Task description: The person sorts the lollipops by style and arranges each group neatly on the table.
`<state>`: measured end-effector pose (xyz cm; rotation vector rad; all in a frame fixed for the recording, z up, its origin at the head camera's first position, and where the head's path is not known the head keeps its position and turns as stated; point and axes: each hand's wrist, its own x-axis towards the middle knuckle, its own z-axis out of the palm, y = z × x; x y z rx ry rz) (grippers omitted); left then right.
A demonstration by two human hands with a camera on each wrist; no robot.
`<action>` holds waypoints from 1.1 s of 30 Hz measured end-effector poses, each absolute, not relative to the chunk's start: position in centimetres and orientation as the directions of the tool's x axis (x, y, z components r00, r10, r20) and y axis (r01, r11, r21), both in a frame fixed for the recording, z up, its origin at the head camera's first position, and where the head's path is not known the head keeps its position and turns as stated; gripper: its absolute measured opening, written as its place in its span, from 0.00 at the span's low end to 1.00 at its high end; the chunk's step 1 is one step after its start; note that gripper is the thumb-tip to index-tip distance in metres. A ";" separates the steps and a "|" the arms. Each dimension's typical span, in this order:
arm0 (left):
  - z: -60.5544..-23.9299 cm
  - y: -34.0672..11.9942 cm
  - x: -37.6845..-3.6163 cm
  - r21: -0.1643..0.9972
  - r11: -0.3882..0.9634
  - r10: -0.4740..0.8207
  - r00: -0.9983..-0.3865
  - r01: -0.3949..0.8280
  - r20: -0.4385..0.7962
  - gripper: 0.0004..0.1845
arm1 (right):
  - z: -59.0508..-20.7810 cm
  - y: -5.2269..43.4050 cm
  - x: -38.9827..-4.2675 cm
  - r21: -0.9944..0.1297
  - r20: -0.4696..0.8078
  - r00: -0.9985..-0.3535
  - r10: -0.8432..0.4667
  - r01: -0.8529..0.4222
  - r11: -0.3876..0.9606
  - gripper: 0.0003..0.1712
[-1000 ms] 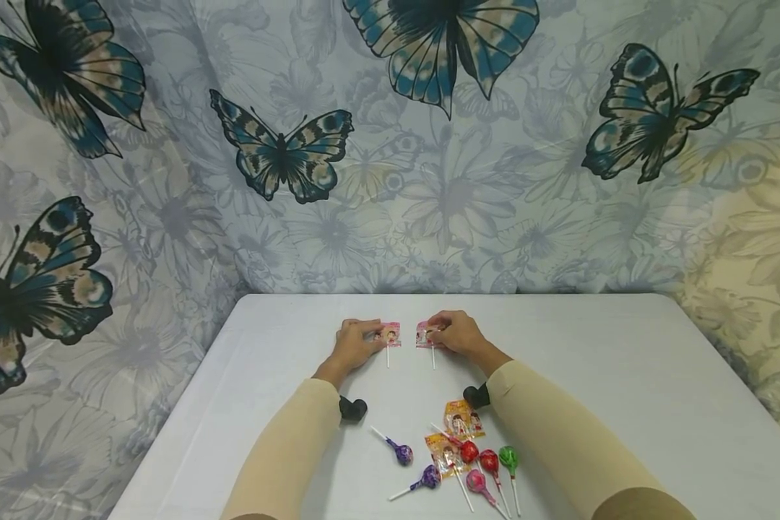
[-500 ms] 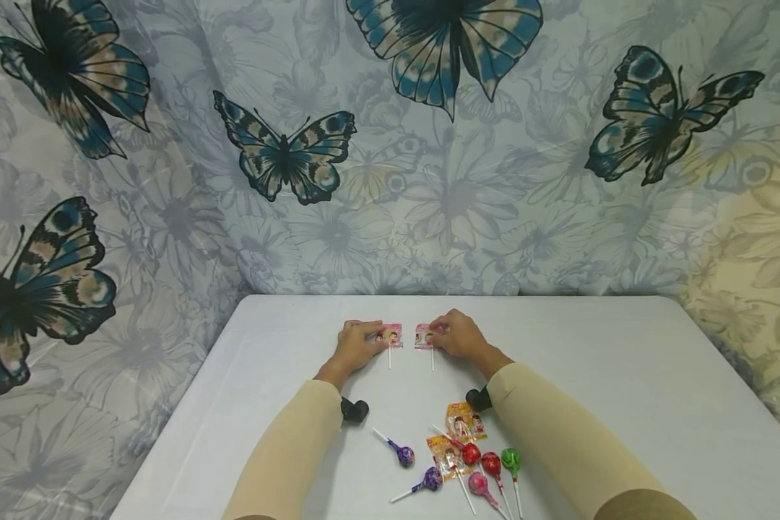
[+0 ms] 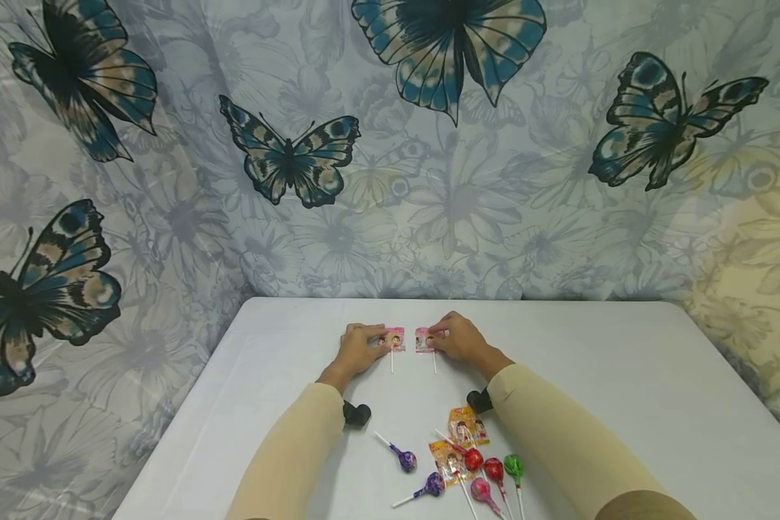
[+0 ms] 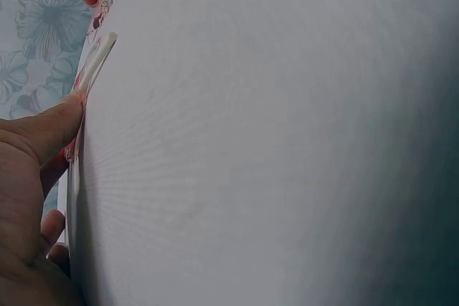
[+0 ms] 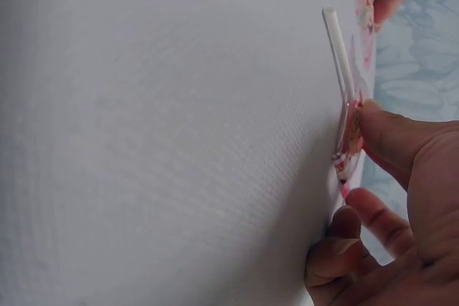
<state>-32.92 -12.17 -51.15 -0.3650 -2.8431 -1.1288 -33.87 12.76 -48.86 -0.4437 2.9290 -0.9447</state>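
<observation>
Near the table's far edge my left hand (image 3: 359, 348) pinches a flat lollipop in a pink printed wrapper (image 3: 397, 338), its white stick pointing toward me. A matching pink-wrapped lollipop (image 3: 422, 341) lies just to the right, pinched at its right side by my right hand (image 3: 461, 338). A small gap separates the two wrappers. In the left wrist view the thumb (image 4: 61, 123) presses on the wrapper beside the stick (image 4: 99, 59). The right wrist view has the other thumb (image 5: 391, 130) against its wrapper (image 5: 353, 130), low over the white surface.
Closer to me on the white table (image 3: 591, 375) lie two purple lollipops (image 3: 406, 461), two orange packets (image 3: 468, 426), two red lollipops (image 3: 494, 469), a pink one (image 3: 480, 490) and a green one (image 3: 513, 466). Behind the table hangs a butterfly-patterned cloth (image 3: 390, 245).
The whole head view has shifted slightly downward and to the right. Both hands keep hold of the pink-wrapped lollipops, with hardly any movement on the table.
</observation>
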 end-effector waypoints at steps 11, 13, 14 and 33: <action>-51.2 -12.0 -32.9 0.648 0.719 0.203 -0.967 0.252 0.152 0.20 | -48.5 12.9 -33.6 -0.615 0.055 -0.959 -0.277 -0.251 0.747 0.14; -51.3 -12.0 -33.0 0.643 0.724 0.203 -0.968 0.251 0.149 0.20 | -48.5 13.0 -33.6 -0.622 0.063 -0.957 -0.283 -0.260 0.739 0.13; -51.3 -12.0 -33.0 0.641 0.726 0.202 -0.968 0.250 0.148 0.20 | -48.6 13.0 -33.6 -0.620 0.068 -0.955 -0.288 -0.267 0.738 0.13; -51.4 -12.1 -33.0 0.639 0.723 0.204 -0.965 0.262 0.165 0.20 | -48.6 13.7 -33.6 -0.629 0.103 -0.943 -0.317 -0.308 0.713 0.14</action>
